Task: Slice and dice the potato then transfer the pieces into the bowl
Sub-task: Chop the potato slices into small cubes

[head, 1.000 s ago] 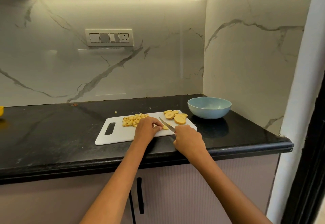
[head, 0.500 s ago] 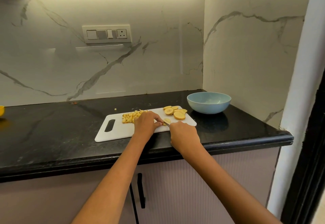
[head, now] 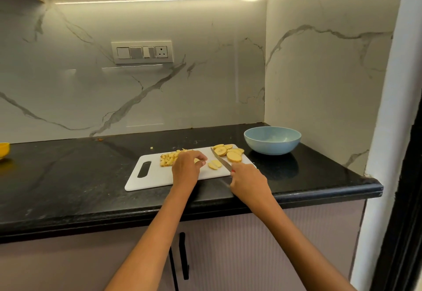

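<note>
A black stone counter [head: 68, 176] ran along a marble-patterned wall [head: 205, 89], with a switch plate [head: 142, 52] set in the wall and cupboard doors [head: 251, 245] below the counter's edge. On the counter lay a white cutting board [head: 155, 177], its handle slot toward the left. Just past the board's right end stood a pale blue bowl [head: 272, 141], apart from the board; nothing could be seen inside it from this angle.

The left hand [head: 186, 168] rested on the middle of the board, its fingers bent down over some potato pieces; whether it actually pinched one could not be told. The right hand [head: 247, 182] was curled round the handle of a knife [head: 220, 159] at the board's near right edge, the blade slanting away to the left over the board.

The potato lay on the board in three groups: a heap of round slices [head: 228, 152] at the far right corner beside the blade, a partly cut slice [head: 214, 164] between the left fingertips and the blade, and a pile of small diced bits [head: 169, 158] just left of the left hand. One stray bit [head: 151, 147] sat on the counter behind the board. A yellow object [head: 4, 150] showed at the far left edge.
</note>
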`<state>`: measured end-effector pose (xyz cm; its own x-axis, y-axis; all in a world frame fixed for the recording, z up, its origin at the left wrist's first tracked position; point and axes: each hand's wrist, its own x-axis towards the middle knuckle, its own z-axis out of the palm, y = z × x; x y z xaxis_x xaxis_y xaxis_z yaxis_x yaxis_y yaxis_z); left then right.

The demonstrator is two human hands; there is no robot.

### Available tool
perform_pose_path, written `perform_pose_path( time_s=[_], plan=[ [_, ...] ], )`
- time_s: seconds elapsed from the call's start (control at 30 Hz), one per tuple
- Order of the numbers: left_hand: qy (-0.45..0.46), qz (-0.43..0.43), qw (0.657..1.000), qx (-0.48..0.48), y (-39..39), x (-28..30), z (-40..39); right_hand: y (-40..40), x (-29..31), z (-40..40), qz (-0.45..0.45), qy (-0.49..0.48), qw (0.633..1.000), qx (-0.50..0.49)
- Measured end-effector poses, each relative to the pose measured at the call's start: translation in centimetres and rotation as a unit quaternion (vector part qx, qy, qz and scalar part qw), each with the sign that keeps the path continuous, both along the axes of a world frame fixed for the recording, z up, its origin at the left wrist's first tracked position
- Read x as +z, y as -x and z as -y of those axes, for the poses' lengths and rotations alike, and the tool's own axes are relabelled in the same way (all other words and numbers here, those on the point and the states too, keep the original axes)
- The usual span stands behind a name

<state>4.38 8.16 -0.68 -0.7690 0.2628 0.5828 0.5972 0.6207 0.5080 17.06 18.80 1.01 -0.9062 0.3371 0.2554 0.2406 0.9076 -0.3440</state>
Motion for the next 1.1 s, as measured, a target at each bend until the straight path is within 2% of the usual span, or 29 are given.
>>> perform_pose_path(
  time_s=[0.1, 0.3, 0.47, 0.63, 0.8, 0.97, 1.1],
  plan=[
    [-0.008, 0.008, 1.0, 0.011, 0.1, 0.0, -0.1, 0.0, 0.0, 0.2, 0.009, -0.007, 1.0, 0.012],
    [0.05, 0.014, 0.999, -0.008, 0.3, -0.1, -0.3, 0.3, 0.1, 0.3, 0.022, -0.01, 0.999, 0.021],
    [0.068, 0.018, 0.997, -0.038, 1.0, -0.3, -0.6, 0.1, -0.7, 0.3, -0.056, 0.025, 0.997, -0.036],
    [0.208, 0.017, 0.966, -0.152, 2.5, 0.5, -1.2, 1.3, 0.0, -0.5, -0.072, 0.052, 0.995, -0.039],
    [0.28, 0.085, 0.935, -0.201, 3.3, 2.3, -1.7, 2.1, 0.0, -0.8, -0.069, 0.047, 0.996, -0.042],
    [0.344, 0.092, 0.915, -0.188, 3.4, 3.5, -1.7, 2.1, 0.1, -0.8, -0.066, 0.04, 0.996, -0.035],
    [0.338, 0.089, 0.926, -0.141, 2.9, 3.2, -1.2, 1.7, 0.3, -0.6, -0.027, 0.034, 0.999, -0.028]
  ],
)
